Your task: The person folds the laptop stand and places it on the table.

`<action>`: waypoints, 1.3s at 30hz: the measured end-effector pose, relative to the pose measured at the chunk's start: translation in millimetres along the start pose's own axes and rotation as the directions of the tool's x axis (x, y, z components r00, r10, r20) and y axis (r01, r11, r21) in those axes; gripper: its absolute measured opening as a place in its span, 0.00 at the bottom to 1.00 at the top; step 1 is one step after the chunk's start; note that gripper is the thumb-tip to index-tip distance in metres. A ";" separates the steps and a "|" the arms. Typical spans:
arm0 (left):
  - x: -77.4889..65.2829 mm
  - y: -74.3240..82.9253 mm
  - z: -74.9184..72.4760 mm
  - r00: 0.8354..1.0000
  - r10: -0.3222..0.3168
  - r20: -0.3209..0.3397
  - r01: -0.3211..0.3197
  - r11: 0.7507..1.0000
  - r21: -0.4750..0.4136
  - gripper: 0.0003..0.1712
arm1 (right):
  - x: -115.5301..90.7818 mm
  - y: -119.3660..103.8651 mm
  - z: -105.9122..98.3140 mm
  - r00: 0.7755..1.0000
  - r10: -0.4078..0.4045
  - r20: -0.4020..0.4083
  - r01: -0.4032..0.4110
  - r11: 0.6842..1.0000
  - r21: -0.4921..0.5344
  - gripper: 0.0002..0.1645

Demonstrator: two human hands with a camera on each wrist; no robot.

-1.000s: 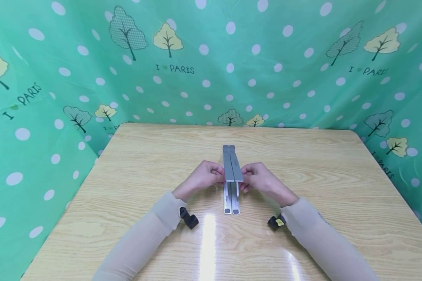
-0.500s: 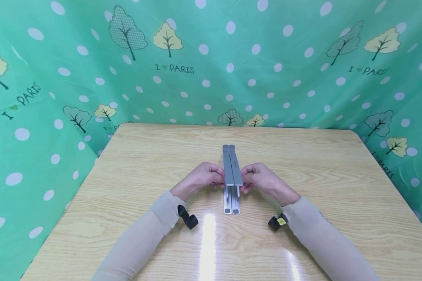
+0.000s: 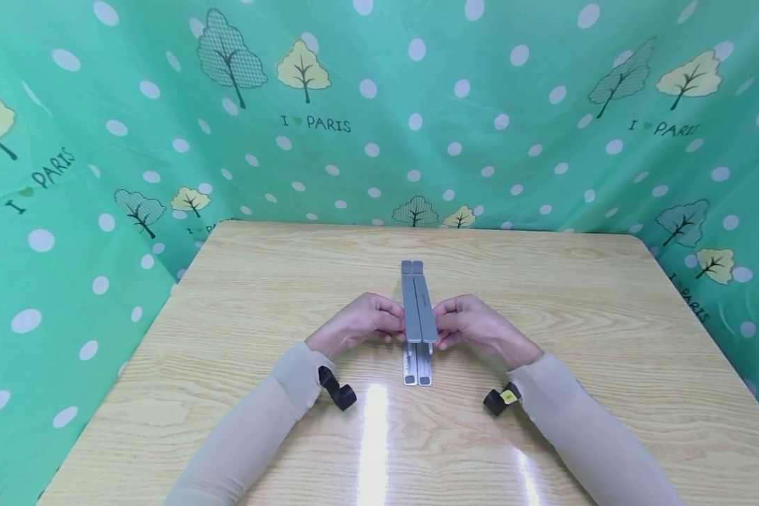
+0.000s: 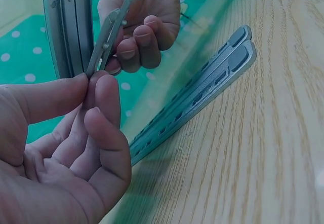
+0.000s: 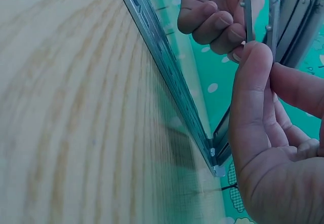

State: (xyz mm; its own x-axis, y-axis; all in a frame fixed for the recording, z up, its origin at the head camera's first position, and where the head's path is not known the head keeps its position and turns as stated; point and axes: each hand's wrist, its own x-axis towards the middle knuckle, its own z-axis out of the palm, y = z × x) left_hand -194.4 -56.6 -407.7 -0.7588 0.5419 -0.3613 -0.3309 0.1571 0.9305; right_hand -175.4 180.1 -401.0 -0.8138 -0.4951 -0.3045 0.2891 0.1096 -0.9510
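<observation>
A grey metal folding laptop stand (image 3: 420, 309) stands at the table's middle, its two halves side by side. Its top bars slope above the base bars (image 4: 202, 89), which lie on the wood. In the left wrist view, my left hand (image 3: 367, 320) pinches a thin support leg (image 4: 104, 41) between thumb and forefinger. My right hand (image 3: 477, 323) pinches the other support leg (image 5: 272, 26) from the opposite side, as the right wrist view shows. The hinge (image 5: 212, 153) joins top and base at the far end. From the head view, the fingertips are partly hidden behind the top bars.
The wooden table (image 3: 259, 281) reaches back to a green dotted curtain (image 3: 379, 154) that hangs behind it and at both sides. Small black cameras (image 3: 338, 393) are strapped at the wrists, over light sleeves (image 3: 253, 429).
The near end of the stand's top bars has come down and towards me, covering more of the base. Both hands have shifted slightly with it, keeping their pinch.
</observation>
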 end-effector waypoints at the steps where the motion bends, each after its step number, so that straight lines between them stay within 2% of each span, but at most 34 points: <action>1: 0.2 -0.3 -0.1 1.000 -0.004 0.005 0.004 1.000 -0.014 0.12 | 0.2 0.5 -0.5 1.000 0.007 -0.002 -0.007 1.000 0.002 0.11; 11: 1.4 -1.5 -1.4 1.000 -0.021 0.005 0.022 0.997 -0.070 0.14 | 0.8 1.7 -3.1 1.000 0.017 0.018 -0.017 0.999 0.035 0.09; 16: 1.6 -1.0 -2.6 0.999 -0.040 0.028 0.043 0.993 -0.108 0.12 | 0.4 -0.1 -4.4 0.998 0.035 0.043 -0.038 0.996 0.084 0.12; 21: 0.8 -0.7 -3.6 0.997 -0.068 0.040 0.073 0.987 -0.145 0.11 | 0.5 -0.5 -5.3 0.997 0.061 0.041 -0.063 0.996 0.055 0.14; 27: -2.3 -0.3 -1.9 0.998 -0.035 0.049 0.039 0.995 -0.091 0.08 | -0.1 0.6 -5.8 0.996 0.084 0.005 -0.084 0.996 -0.002 0.11; 33: -4.8 -0.6 0.4 0.999 -0.028 0.047 0.030 0.999 -0.029 0.14 | -0.1 1.7 -4.4 0.994 0.085 -0.062 -0.089 0.994 -0.068 0.10; 39: -6.0 -2.4 4.8 1.000 -0.018 -0.005 0.018 0.996 0.083 0.13 | 0.5 3.4 -1.8 0.994 0.085 -0.075 -0.096 0.984 -0.153 0.14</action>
State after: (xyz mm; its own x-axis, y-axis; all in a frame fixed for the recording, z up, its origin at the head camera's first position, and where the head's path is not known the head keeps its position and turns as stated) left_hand -186.4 -56.3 -407.5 -0.7553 0.5352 -0.3783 -0.2969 0.2351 0.9255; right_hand -175.7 181.8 -404.5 -0.8219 -0.4177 -0.3873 0.2853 0.2867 -0.9146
